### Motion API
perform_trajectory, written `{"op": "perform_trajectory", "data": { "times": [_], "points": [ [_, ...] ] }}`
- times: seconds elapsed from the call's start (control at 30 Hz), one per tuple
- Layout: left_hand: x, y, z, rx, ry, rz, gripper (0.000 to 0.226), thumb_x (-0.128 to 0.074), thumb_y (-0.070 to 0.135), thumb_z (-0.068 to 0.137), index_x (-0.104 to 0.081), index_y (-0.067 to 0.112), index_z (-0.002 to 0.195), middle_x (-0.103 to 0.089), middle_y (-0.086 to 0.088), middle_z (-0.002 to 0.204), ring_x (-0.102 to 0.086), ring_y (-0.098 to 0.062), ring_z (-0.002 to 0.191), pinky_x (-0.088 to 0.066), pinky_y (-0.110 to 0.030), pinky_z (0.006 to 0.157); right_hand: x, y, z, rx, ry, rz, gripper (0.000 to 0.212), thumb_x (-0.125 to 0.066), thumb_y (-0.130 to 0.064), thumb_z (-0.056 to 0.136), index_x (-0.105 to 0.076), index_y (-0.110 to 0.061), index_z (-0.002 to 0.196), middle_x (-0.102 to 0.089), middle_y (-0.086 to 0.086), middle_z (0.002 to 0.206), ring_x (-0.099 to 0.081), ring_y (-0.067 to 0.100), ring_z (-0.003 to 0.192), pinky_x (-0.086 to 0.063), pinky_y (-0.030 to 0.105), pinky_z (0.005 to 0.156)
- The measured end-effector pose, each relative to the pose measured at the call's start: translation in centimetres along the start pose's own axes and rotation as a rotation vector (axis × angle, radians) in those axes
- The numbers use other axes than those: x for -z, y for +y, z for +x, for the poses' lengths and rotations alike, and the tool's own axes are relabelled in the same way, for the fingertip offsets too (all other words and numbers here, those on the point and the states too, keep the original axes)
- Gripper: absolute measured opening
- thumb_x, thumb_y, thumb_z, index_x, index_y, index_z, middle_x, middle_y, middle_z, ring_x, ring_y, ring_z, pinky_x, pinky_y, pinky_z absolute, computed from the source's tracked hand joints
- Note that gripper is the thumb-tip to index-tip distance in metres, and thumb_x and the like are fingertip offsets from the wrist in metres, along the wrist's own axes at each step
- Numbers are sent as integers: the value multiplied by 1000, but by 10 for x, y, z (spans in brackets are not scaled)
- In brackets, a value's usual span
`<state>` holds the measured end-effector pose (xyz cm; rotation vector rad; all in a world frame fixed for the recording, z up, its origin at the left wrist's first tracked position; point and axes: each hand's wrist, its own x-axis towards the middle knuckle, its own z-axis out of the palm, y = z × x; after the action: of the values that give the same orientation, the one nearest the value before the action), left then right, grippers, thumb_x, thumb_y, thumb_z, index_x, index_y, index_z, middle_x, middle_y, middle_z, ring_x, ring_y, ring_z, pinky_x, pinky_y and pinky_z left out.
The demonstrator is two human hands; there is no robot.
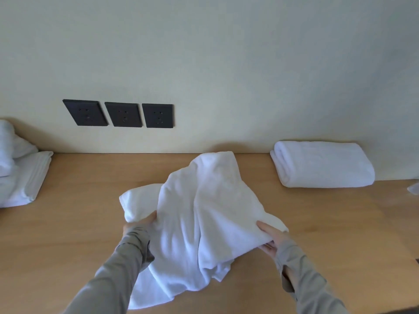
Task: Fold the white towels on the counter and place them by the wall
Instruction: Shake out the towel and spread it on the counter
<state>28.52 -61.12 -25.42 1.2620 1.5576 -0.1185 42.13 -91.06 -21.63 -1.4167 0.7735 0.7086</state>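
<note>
One crumpled towel [204, 211] lies mid-counter [90, 200], its long axis running from the person toward the wall [226, 64]. Left hand [140, 223] & right hand [271, 239] each pinch a side edge, w/ towel between them, both equally near. Folded towel [322, 164] sits by the wall, right side.

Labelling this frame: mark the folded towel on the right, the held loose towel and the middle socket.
folded towel [322, 164], head view, top face
loose towel [204, 211], head view, rumpled middle
middle socket [123, 114], head view, plate centre
</note>
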Motion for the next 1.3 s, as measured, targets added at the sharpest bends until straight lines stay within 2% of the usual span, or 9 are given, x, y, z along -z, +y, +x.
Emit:
{"op": "perform_trajectory", "data": {
  "times": [0.13, 0.23, 0.37, 0.57, 0.7, 0.87, 1.0, 1.17, 1.3],
  "points": [
    [-12, -6, -1, -146, -458, -45, 29, -50, 31, 95, -61, 12, 114, -64, 1, 89, -51, -29, 115, -41, -31, 93, -8, 0, 0, 111, -14, -73, 86, -76, -2, 72, -27, -3, 143, -48, 21, 134, -53, 37, 114, -48, 49, 94],
    [-8, -10, -3, -37, -348, -208, 29, -67, 29, 82, -69, 5, 98, -69, -10, 80, -61, -32, 94, -45, -42, 94, -17, -10, -9, 228, -35, -75, 82, -75, -1, 73, -29, -1, 141, -49, 19, 131, -54, 37, 108, -48, 51, 92],
    [7, 27, -25, -159, -104, -219, 80, -80, 33, 69, -45, -4, 131, -56, -18, 116, -53, -30, 90, -39, -36, 78, -28, -52, -41, 543, 20, -75, 73, -76, -10, 74, -38, -5, 136, -54, 8, 119, -55, 31, 107, -46, 44, 93],
    [86, 99, -51, -405, 102, -132, 68, -77, 36, 70, -53, 0, 121, -53, -11, 95, -50, -28, 77, -37, -36, 76, -9, -72, -94, 887, 55, 34, 37, -82, -28, 63, -59, -23, 92, -61, -20, 93, -61, 3, 89, -46, 17, 74],
    [131, 111, -25, -440, 236, 82, 72, -76, 37, 71, -51, -6, 123, -57, -21, 117, -48, -30, 88, -35, -36, 77, 6, -4, -55, 483, 161, 138, 52, -79, -16, 72, -53, -12, 117, -58, -1, 109, -58, 19, 99, -47, 35, 90],
    [115, 67, 34, -257, 155, 297, 84, -75, 42, 73, -40, -5, 134, -50, -26, 128, -51, -41, 109, -40, -40, 74, 1, 93, -30, -227, -53, -8, 19, -61, -4, 88, -54, 9, 99, -61, 23, 78, -56, 34, 64, -53, 42, 41],
    [115, 23, 68, -176, 57, 321, 96, -73, 47, 74, -29, -6, 141, -39, -26, 142, -38, -40, 130, -29, -42, 109, 8, 102, -22, -183, -7, -267, 31, -61, -15, 90, -59, 15, 81, -62, 23, 64, -58, 30, 44, -49, 34, 33],
    [142, -30, 75, -244, 5, 175, 127, -70, 71, 26, -44, 6, 132, -54, -16, 129, -52, -36, 115, -40, -44, 99, -4, 94, -24, 2, 6, -786, 54, -58, -34, 90, -64, 4, 52, -64, 23, 53, -54, 23, 33, -42, 21, 34],
    [166, -60, 55, -181, -73, 292, 139, -66, 77, 20, -41, 6, 137, -50, -15, 136, -47, -35, 121, -35, -43, 104, -56, 108, -34, 220, -145, -1189, 45, -52, -36, 92, -57, -13, 53, -64, 3, 47, -58, 14, 37, -43, 18, 39]
  ]
}}
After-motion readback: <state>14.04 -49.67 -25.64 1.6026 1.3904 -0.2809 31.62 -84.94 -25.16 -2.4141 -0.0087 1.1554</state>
